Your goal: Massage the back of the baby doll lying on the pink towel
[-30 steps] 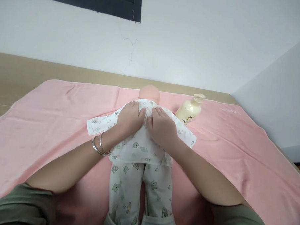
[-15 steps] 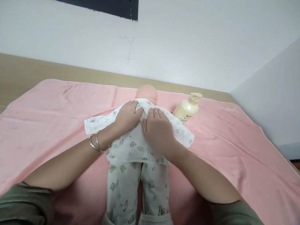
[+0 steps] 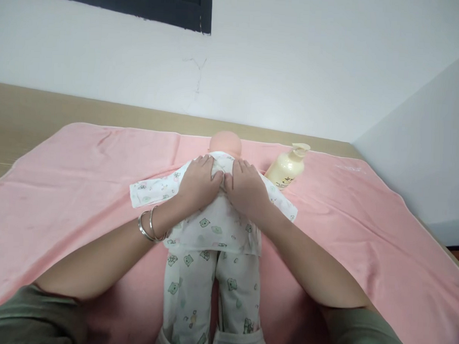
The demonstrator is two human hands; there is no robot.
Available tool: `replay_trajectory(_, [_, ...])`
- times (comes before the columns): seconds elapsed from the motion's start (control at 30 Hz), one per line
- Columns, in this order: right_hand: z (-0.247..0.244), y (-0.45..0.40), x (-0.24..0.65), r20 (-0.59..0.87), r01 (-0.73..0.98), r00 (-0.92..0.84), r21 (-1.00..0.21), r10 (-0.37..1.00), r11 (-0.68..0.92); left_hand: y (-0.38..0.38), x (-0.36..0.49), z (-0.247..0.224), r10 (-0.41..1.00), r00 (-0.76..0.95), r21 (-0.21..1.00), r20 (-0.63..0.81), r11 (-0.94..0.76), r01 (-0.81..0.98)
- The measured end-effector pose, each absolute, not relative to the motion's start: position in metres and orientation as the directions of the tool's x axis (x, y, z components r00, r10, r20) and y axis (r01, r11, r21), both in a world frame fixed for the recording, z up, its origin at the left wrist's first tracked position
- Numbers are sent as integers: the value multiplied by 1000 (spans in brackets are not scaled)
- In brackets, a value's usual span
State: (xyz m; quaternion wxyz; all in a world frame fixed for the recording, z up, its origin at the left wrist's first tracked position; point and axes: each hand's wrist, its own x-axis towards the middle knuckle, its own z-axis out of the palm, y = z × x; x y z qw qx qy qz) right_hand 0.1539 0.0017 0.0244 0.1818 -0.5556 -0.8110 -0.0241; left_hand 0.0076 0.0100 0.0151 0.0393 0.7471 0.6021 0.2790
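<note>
A baby doll (image 3: 225, 142) lies stretched out with its bald head at the far end, dressed in a white printed top (image 3: 215, 232) and matching trousers (image 3: 188, 292). My left hand (image 3: 200, 181) rests flat on the left side of the doll's upper body, fingers extended toward the head. On the right side, my right hand (image 3: 247, 187) lies flat in the same way. The two thumbs nearly meet at the middle of the top. Neither hand grips anything. Both sleeves spread outward, and the doll's face is not visible.
Under the doll is a pink blanket (image 3: 99, 186) over a wooden surface (image 3: 46, 100). A cream pump bottle (image 3: 288, 167) leans tilted on the blanket just right of the doll's shoulder. A white wall (image 3: 275, 67) rises behind, with a dark frame (image 3: 145, 3) at upper left.
My right hand has shifted slightly up and outward, and its thumb now points toward my left thumb. My left hand lies flatter across the top, its thumb a little lower.
</note>
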Motion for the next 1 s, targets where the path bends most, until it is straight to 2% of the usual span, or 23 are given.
replay_trajectory(0.07, [20,-14,148,381,897,-357,-113,853,427,16,5,15,932,112,421,344,-259,869])
replay_trajectory(0.13, [18,-21,145,391,879,-389,-112,834,463,18,4,14,938,94,448,335,-246,859])
replay_trajectory(0.2, [19,-17,145,354,874,-373,-176,858,453,17,5,11,936,58,488,347,-233,841])
replay_trajectory(0.33, [21,8,152,240,891,-219,-345,946,294,14,8,5,927,-6,577,375,-228,784])
replay_trajectory(0.47, [16,17,154,253,878,-177,-395,951,269,14,8,1,925,-25,610,380,-230,758])
replay_trajectory(0.73, [16,17,155,267,874,-207,-381,941,301,15,6,-3,912,-10,597,411,-261,758])
replay_trajectory(0.9, [17,21,160,275,872,-261,-343,925,348,8,5,-2,853,64,518,518,-372,770])
replay_trajectory(1.0, [18,23,162,305,871,-281,-317,910,375,5,7,0,836,81,471,542,-382,796])
